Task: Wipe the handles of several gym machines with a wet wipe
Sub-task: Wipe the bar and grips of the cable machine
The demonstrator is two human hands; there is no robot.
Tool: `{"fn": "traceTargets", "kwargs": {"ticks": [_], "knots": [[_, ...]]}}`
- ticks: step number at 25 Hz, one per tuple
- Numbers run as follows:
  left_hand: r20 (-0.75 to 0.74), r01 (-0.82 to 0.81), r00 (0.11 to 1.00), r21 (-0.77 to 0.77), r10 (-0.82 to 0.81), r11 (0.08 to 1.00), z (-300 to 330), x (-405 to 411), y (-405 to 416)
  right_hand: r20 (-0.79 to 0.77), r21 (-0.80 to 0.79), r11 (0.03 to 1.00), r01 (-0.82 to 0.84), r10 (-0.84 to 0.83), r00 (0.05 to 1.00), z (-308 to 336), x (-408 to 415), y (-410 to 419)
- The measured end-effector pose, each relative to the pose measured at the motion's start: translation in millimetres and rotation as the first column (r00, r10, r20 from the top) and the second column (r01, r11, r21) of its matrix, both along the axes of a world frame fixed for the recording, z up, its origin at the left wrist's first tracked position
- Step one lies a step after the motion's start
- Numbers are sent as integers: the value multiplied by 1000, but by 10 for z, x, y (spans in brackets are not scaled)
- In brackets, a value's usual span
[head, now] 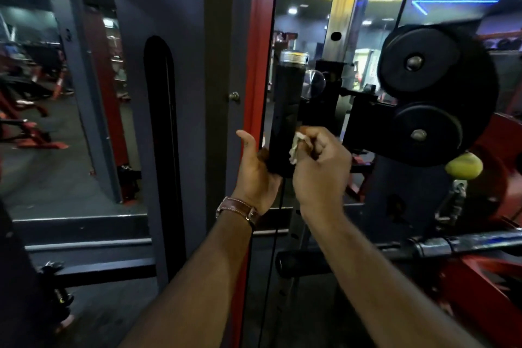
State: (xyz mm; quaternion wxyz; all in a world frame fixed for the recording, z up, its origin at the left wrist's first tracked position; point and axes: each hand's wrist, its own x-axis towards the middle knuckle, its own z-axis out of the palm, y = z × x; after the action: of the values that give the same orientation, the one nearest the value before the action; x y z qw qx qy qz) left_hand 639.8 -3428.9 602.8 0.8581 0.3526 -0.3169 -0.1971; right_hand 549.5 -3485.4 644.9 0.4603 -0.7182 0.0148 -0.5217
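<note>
I log my left hand (255, 169) gripping the upright black foam-covered handle (285, 118), my right hand (320, 167) pinching the crumpled white wipe (295, 150); loose pinch risks dropping it.

We stand in a gym: beside the red upright (261, 45) hang black weight plates (435, 87), with a barbell (466, 244) below and red benches (25, 110) far left.

One upright black handle (285, 118); one crumpled white wipe (295, 148); two hands, left hand (255, 175) and right hand (322, 169); two black pulley wheels, upper wheel (418, 62) and lower wheel (423, 128); one yellow-green ball (463, 165); one brown wristwatch (238, 210).
</note>
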Motion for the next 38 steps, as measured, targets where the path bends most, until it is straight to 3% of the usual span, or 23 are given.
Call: {"fn": "traceTargets", "kwargs": {"ticks": [3,6,9,12,16,18,21,26,31,35,38], "knots": [[-32,-28,999,-2,28,1000,7,-35,-8,228,-121,985,119,-89,970,10,70,-59],[-105,-116,987,68,123,991,-2,-66,-67,202,-280,951,135,-79,976,-254,6,-144],[-118,-131,983,108,144,985,-10,-64,-76,204,-278,959,57,0,979,-230,-18,-157],[-130,-178,973,112,192,978,-3,-127,-45,294,-319,941,117,-20,956,-6,58,-126],[-148,-188,967,130,206,974,46,-204,-39,182,-634,765,114,4,983,-293,-1,-185],[-172,-208,958,128,228,970,58,-213,-36,234,-622,774,122,35,971,-168,4,-219],[-167,-249,950,107,264,963,56,-253,-35,379,-460,872,168,22,925,237,69,-190],[-184,-233,948,157,260,960,74,-264,-19,218,-567,817,108,23,976,-289,-22,-201],[-174,-282,938,125,301,951,80,-300,-41,319,-427,895,131,13,948,283,59,-232],[-157,-254,946,183,283,950,75,-309,-4,182,-584,807,94,18,983,-183,-64,-230],[-149,-243,951,172,269,955,97,-323,6,243,-548,827,126,13,970,-21,-38,-228]]}}
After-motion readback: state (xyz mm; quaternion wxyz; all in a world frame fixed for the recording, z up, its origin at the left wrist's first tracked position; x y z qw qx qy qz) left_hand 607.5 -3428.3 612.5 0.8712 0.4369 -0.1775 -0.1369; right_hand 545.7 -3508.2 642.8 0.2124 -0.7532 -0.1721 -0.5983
